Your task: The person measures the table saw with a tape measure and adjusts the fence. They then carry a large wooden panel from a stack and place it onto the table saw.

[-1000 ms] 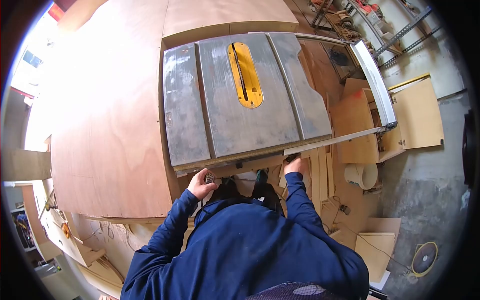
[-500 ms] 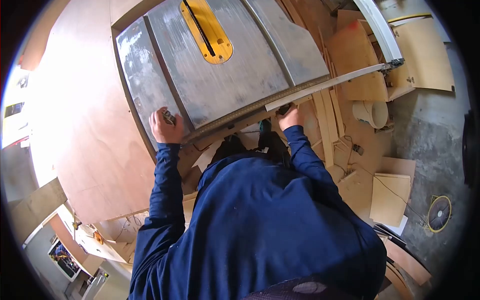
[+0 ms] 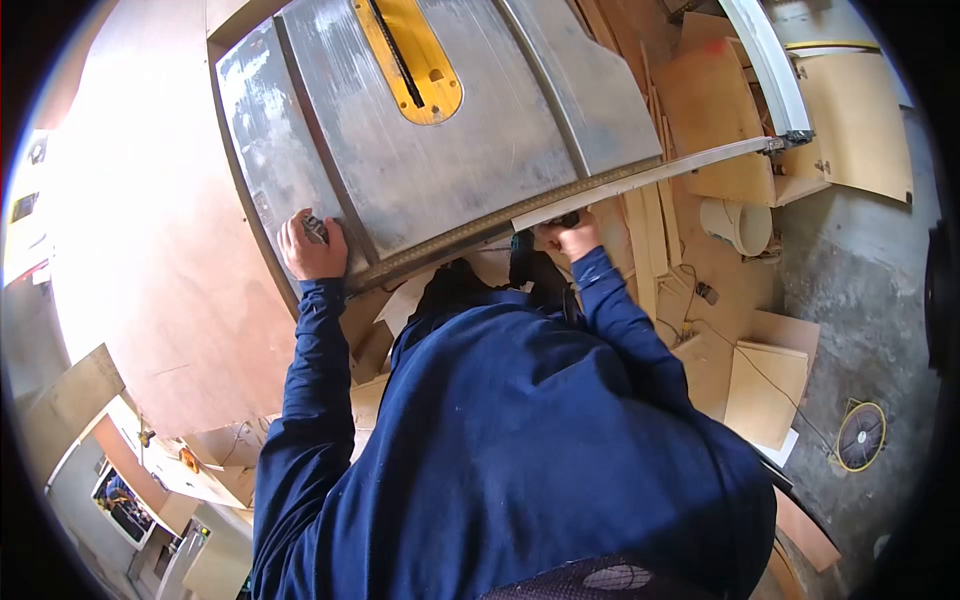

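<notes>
The metal saw table (image 3: 450,150) is filling the upper middle of the frame, its front edge running obliquely from lower left to upper right; the yellow insert (image 3: 435,88), with its dark slot (image 3: 398,55), is lying near the top edge; the left hand (image 3: 315,255), left of centre, is resting at the table's near left corner, its fingers and thumb curling around a small metallic object (image 3: 315,230); the right hand (image 3: 577,238), right of centre, is closing around a dark handle (image 3: 570,218) just beneath the pale rail (image 3: 640,180), some of its fingertips being hidden; the pale rail is extending towards the upper right and meeting a light metal bar (image 3: 765,65); a plywood surface (image 3: 150,250) is adjoining the saw table at left; a white bucket (image 3: 735,226) is lying on its side at right
</notes>
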Action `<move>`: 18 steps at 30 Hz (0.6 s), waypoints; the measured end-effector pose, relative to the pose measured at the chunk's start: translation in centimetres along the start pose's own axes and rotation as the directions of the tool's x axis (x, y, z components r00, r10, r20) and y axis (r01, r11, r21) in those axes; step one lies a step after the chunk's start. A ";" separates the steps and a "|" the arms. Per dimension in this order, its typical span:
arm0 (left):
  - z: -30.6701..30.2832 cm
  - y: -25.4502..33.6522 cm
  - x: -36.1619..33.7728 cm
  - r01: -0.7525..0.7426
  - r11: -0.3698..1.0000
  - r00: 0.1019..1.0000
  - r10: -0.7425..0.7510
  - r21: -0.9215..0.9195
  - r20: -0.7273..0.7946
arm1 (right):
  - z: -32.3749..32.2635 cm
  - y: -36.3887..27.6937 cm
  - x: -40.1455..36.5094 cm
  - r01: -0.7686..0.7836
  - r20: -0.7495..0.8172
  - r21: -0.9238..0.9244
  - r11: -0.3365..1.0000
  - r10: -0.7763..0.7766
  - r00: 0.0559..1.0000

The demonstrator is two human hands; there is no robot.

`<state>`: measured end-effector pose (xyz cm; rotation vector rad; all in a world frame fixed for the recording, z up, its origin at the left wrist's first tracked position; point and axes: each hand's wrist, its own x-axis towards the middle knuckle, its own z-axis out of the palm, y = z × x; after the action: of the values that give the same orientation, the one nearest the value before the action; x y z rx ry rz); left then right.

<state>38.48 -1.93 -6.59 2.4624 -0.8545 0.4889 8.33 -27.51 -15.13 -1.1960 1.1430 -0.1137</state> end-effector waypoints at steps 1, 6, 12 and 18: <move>-0.1 -0.1 0.1 0.002 1.000 1.000 -0.002 0.003 -0.003 | -2.1 0.7 0.9 -0.270 0.394 0.464 0.844 0.076 0.916; -0.2 0.2 0.1 0.052 0.997 0.999 -0.051 -0.056 0.015 | -3.3 3.5 3.3 -0.432 0.570 0.327 0.840 0.190 0.799; -0.2 0.2 0.0 0.085 0.994 0.996 -0.084 -0.066 0.023 | -1.6 0.1 -0.2 -0.236 0.250 0.263 0.935 0.170 0.953; -0.3 -0.1 0.0 0.055 0.995 0.998 -0.055 -0.079 -0.001 | -2.7 2.8 2.5 -0.377 0.416 0.287 0.881 0.240 0.877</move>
<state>38.50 -1.71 -6.36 2.4055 -0.7873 0.4319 6.24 -29.62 -18.61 -0.6535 0.9161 0.1435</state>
